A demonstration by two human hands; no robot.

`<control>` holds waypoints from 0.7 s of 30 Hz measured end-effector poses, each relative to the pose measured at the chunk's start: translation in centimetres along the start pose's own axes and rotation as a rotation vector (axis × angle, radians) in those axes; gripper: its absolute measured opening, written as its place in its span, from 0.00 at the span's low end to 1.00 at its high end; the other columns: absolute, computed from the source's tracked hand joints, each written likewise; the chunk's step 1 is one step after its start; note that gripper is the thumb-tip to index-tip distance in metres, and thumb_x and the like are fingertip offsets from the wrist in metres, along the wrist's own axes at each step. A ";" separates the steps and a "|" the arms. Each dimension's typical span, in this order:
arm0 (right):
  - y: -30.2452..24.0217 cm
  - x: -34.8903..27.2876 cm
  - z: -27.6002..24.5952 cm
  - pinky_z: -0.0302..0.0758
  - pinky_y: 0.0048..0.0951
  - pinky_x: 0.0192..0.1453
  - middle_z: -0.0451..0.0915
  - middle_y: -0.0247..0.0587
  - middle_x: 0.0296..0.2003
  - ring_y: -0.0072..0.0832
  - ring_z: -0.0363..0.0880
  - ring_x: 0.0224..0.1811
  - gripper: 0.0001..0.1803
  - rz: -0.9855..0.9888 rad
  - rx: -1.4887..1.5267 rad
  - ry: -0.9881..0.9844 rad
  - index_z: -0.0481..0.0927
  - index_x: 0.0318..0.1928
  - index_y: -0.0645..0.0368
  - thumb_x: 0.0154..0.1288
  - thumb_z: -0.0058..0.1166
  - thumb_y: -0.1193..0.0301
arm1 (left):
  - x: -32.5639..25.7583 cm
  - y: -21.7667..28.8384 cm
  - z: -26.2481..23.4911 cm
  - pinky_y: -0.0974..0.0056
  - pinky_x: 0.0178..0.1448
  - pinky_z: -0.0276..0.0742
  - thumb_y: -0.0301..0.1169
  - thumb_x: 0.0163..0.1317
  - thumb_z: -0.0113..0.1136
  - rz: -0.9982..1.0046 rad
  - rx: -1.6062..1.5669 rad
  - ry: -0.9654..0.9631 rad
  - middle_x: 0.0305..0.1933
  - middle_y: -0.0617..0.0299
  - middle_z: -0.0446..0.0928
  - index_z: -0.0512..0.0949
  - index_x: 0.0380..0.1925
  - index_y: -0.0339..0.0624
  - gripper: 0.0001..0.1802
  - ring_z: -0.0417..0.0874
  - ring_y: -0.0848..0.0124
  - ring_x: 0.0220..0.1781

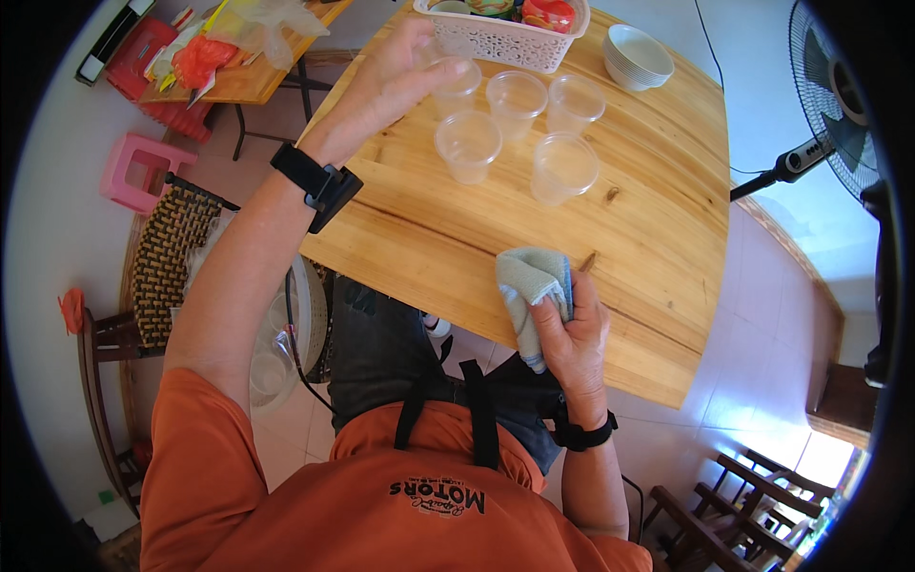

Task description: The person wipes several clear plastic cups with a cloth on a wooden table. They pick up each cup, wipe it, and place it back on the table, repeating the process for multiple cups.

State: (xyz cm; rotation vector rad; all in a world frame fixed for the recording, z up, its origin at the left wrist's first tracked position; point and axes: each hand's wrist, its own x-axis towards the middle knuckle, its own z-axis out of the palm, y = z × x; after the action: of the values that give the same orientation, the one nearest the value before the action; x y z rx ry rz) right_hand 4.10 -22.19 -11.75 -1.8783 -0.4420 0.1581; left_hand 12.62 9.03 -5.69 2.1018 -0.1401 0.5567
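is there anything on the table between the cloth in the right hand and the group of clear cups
Nothing visible: bare wooden table lies between the cloth in the right hand and the nearest clear cups. The left hand grips another cup.

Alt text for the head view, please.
Left hand grips a clear cup among five on a wooden table; right hand holds a cloth at the near edge. A white basket and stacked bowls sit behind.

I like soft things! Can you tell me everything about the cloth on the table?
The cloth looks soft, pale grey-green with a blue edge. It is bunched into folds, not spread flat. It sits near the front edge of the wooden table. The right hand grips it, and one end hangs down past the table edge.
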 end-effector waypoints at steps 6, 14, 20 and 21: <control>0.0 0.0 0.0 0.78 0.37 0.42 0.82 0.53 0.34 0.46 0.84 0.36 0.18 -0.031 -0.046 0.009 0.77 0.48 0.63 0.63 0.64 0.65 | -0.6 -1.1 -0.3 0.65 0.57 0.73 0.44 0.68 0.57 -0.122 0.121 0.013 0.56 0.55 0.76 0.68 0.59 0.34 0.28 0.77 0.69 0.54; -0.2 -0.2 0.2 0.78 0.36 0.41 0.83 0.52 0.34 0.42 0.84 0.35 0.19 0.020 -0.023 0.025 0.77 0.49 0.63 0.63 0.63 0.65 | -2.2 -0.4 -1.8 0.66 0.62 0.68 0.41 0.70 0.56 -0.264 0.067 -0.028 0.55 0.55 0.76 0.70 0.61 0.34 0.26 0.74 0.69 0.58; -0.3 -0.5 0.2 0.77 0.33 0.42 0.83 0.48 0.34 0.36 0.83 0.35 0.19 -0.006 -0.064 0.044 0.77 0.50 0.62 0.63 0.62 0.66 | -4.8 2.7 -5.2 0.70 0.60 0.68 0.37 0.72 0.54 -0.201 -0.013 0.043 0.52 0.62 0.78 0.73 0.57 0.35 0.20 0.74 0.77 0.56; -0.3 -0.5 0.3 0.77 0.33 0.42 0.83 0.48 0.35 0.35 0.83 0.36 0.18 -0.007 -0.068 0.046 0.77 0.51 0.62 0.64 0.62 0.66 | -5.5 3.5 -6.1 0.70 0.60 0.68 0.36 0.72 0.54 -0.199 -0.036 0.063 0.51 0.64 0.78 0.74 0.56 0.36 0.19 0.74 0.78 0.56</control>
State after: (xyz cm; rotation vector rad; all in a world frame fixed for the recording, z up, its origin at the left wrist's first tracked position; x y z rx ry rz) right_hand 3.45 -22.04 -11.61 -1.9429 -0.4275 0.0963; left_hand 4.60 11.42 -2.61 2.0320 0.0939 0.4958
